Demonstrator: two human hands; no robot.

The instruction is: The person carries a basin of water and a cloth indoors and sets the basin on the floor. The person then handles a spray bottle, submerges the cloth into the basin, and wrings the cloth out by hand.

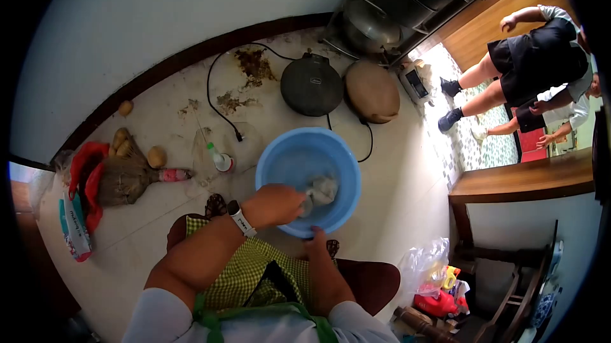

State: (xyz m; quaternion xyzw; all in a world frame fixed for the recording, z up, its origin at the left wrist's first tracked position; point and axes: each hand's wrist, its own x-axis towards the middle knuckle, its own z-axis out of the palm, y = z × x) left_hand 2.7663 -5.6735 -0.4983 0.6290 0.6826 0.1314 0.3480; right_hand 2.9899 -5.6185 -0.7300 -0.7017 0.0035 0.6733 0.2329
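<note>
A light blue plastic basin (349,158) stands on the floor right in front of me. My left hand (280,204), with a watch (242,219) on its wrist, reaches into the basin and is closed on a greyish-white wet-looking cloth (323,189). Part of the cloth bunches up beyond my fingers against the basin's inside. My right hand (315,239) grips the near rim of the basin, its fingers partly hidden. A yellow-green checked apron (254,279) covers my lap behind the basin.
Beyond the basin lie a black round electric pan (312,85), a brown one (372,91) and a power cord (213,98). To the left are a straw broom (124,181), potatoes (156,156) and a white-and-green bottle (221,160). Two people (534,56) are in the doorway.
</note>
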